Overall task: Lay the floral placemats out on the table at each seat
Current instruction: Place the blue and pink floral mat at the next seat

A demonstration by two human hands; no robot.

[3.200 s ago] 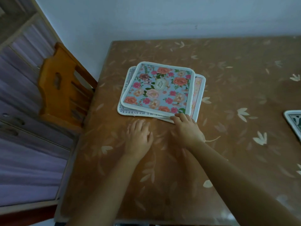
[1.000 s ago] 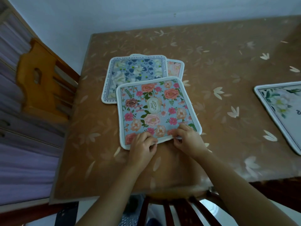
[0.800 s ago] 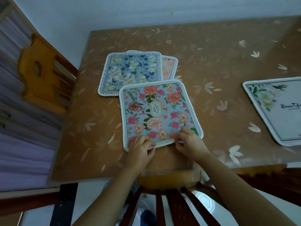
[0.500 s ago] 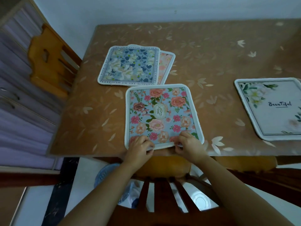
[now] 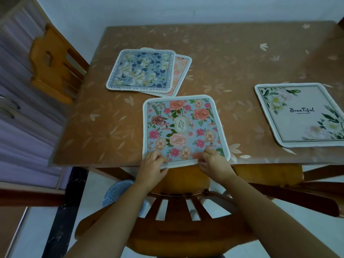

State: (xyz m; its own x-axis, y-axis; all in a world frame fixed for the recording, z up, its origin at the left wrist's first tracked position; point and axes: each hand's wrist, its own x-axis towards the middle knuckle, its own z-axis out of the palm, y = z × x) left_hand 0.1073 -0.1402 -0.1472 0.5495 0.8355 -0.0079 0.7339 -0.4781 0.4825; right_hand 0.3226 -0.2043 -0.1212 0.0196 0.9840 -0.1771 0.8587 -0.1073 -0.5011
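Brown leaf-print table (image 5: 232,58) fills mid-frame. Left hand (image 5: 151,167) and right hand (image 5: 216,163), apart, each pinch the near edge of the pink-rose placemat (image 5: 183,127), overhanging the table's lower edge above a wooden chair (image 5: 178,216).

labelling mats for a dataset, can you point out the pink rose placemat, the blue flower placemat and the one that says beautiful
pink rose placemat (image 5: 181,127), head view, centre emblem
blue flower placemat (image 5: 140,70), head view, middle of print
Beautiful placemat (image 5: 301,116), head view, just under the lettering
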